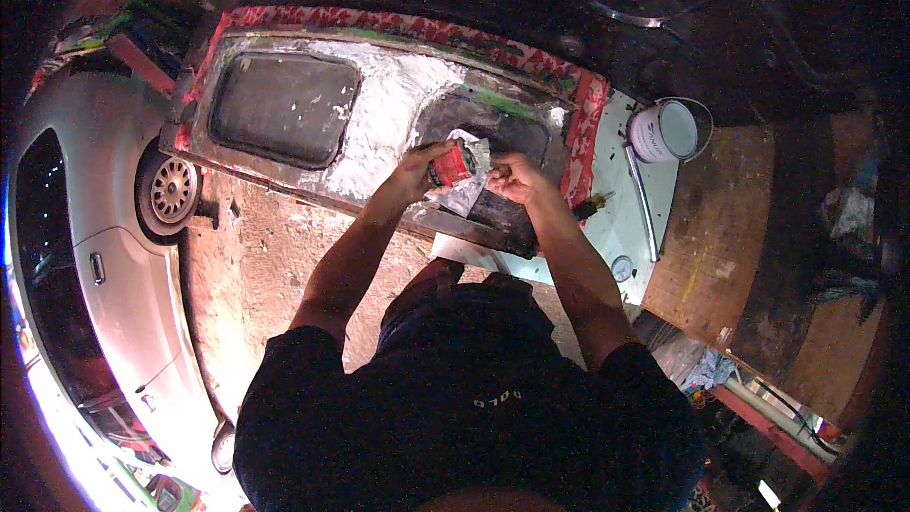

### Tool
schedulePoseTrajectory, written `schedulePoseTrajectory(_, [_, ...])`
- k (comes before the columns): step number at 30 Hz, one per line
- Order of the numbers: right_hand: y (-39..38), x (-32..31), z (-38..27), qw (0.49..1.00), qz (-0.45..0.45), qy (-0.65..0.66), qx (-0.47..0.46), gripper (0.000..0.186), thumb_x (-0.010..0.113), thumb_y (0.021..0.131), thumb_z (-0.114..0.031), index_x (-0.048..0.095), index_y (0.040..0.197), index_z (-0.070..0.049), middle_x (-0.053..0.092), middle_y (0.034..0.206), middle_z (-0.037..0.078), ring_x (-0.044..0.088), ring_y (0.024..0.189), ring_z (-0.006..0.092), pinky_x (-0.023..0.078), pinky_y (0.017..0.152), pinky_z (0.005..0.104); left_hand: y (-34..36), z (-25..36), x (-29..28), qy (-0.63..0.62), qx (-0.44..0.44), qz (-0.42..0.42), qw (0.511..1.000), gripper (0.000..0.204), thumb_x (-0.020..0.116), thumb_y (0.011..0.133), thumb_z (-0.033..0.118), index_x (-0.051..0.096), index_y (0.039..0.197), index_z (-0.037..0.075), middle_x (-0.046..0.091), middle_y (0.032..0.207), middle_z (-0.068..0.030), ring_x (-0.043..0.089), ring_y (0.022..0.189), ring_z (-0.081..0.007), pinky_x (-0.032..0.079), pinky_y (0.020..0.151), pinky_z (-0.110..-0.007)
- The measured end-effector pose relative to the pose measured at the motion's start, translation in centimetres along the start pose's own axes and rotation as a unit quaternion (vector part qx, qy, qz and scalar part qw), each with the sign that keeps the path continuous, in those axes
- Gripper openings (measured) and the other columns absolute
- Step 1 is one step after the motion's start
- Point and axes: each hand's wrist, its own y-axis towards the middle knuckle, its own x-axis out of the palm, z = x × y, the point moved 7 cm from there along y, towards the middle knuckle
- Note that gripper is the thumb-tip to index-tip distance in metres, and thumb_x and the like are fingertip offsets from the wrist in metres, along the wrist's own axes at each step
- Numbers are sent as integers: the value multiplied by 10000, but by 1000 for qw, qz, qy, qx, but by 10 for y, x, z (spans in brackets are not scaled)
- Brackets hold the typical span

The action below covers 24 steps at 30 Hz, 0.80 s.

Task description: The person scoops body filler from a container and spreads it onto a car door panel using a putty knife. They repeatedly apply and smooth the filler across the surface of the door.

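Note:
My left hand [423,172] grips a small red packet [449,167] with dark green parts and a silvery, crumpled top. I cannot tell exactly what kind of packet it is. Close by its silvery end, the fingers of my right hand [513,177] are pinched together; what they hold, if anything, is too small to make out. A crumpled pale sheet [461,197] shows under the packet. Both hands are above a long dark panel [413,214] with recessed window shapes. White filler [384,95] is smeared across its middle.
Red patterned cloth [398,28] borders the panel's far edge. At right, a white bucket [654,133] with a wire handle stands by a metal tube [642,204] and a round gauge [622,268] on a white surface. Further right lies a wooden board [711,228]. A silver car [104,199] is at left.

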Motion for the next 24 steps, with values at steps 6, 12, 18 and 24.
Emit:
schedulePoseTrajectory(6, [-15, -15, -37, 945, 98, -275, -148, 109, 629, 855, -144, 628, 948, -86, 566, 719, -21, 483, 576, 66, 320, 456, 202, -17, 26, -8, 41, 95, -24, 994, 357, 579, 925, 328, 570, 1154, 55, 652, 1038, -69, 643, 915, -189, 534, 775, -344])
schedulePoseTrajectory(12, [-27, -11, -47, 879, 150, -363, -272, 232, 645, 855, -167, 642, 1068, -74, 620, 758, -4, 548, 591, 95, 386, 500, 245, -30, 31, -36, -57, 146, -7, 988, 434, 535, 945, 368, 516, 1239, 50, 622, 1139, -92, 610, 1028, -219, 507, 868, -397])
schedulePoseTrajectory(18, [-39, 28, -30, 620, 263, -624, -396, 246, 575, 887, -169, 616, 1115, -86, 648, 912, 203, 637, 831, 391, 518, 657, 434, -38, 21, -50, -121, 121, 46, 984, 536, 433, 964, 459, 468, 1301, 44, 578, 1228, -128, 564, 1108, -263, 457, 962, -436])
schedulePoseTrajectory(24, [-26, 24, -25, 511, 272, -678, -453, 264, 564, 867, -132, 626, 1122, -110, 637, 955, 212, 625, 819, 410, 512, 674, 477, -42, 19, -37, -110, 145, -10, 983, 486, 430, 973, 422, 501, 1250, 28, 607, 1165, -118, 593, 1059, -250, 477, 931, -429])
